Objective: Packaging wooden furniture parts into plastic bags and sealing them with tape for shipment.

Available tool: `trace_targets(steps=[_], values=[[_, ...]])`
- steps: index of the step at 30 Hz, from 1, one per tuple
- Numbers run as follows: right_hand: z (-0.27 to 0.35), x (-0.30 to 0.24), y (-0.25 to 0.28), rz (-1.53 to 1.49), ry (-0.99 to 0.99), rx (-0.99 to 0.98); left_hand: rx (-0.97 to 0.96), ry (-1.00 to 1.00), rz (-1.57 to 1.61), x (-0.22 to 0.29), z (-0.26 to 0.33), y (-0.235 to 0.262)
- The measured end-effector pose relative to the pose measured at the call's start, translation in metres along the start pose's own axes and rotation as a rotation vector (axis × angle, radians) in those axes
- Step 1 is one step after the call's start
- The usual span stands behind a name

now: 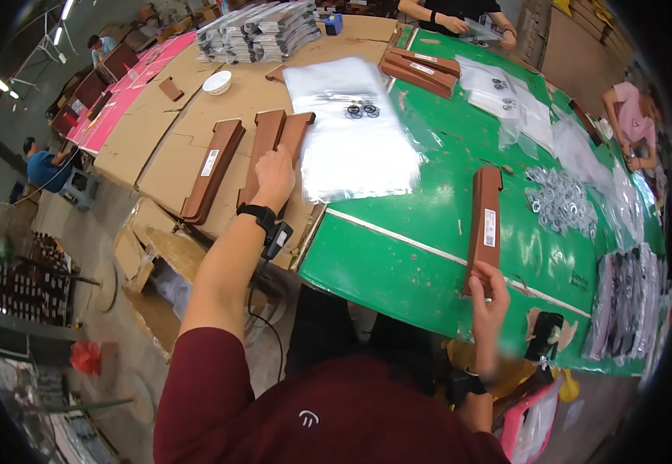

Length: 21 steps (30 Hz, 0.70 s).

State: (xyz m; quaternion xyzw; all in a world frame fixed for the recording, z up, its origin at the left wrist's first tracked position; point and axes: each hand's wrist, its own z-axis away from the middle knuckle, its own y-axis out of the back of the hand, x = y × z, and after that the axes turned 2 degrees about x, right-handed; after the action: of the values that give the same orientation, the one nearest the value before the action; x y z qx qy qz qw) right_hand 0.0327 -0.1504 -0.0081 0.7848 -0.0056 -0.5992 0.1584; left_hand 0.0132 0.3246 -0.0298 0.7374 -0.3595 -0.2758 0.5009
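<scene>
Bags: clear plastic bags (pixel 355 131) lie stacked flat at the far middle of the table, 2 dark rings (pixel 362 110) inside the top one; more ring-filled bags (pixel 506 89) lie far right.
Left hand (pixel 274 176): closed over a brown moulded strip (pixel 262 151) on the cardboard sheet (pixel 158 147), far left.
Right hand (pixel 489 290): pinching the near end of another brown strip (pixel 484 224), which lies long and narrow on the green table (pixel 398 255) with a white label on its face.
Around: 1 more strip (pixel 212 168) left of the left hand; loose metal rings (pixel 561 203) heaped right; a white bowl (pixel 217 82) far left.
</scene>
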Motion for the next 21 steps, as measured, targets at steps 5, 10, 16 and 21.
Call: trace_targets(steps=[5, 10, 16, 21], values=[[-0.001, -0.003, -0.003, 0.015, 0.006, -0.008, -0.042, 0.076, 0.206, -0.025, -0.012, 0.002], [0.001, 0.001, 0.000, 0.027, 0.016, -0.020, 0.002, 0.326, 0.770, -0.079, -0.024, 0.006], [-0.001, 0.001, -0.008, 0.009, -0.007, -0.060, -0.151, 0.342, 0.458, -0.138, -0.027, -0.019], [-0.008, -0.005, -0.021, 0.054, 0.024, -0.030, -0.170, 0.321, 0.438, -0.081, 0.001, 0.015]])
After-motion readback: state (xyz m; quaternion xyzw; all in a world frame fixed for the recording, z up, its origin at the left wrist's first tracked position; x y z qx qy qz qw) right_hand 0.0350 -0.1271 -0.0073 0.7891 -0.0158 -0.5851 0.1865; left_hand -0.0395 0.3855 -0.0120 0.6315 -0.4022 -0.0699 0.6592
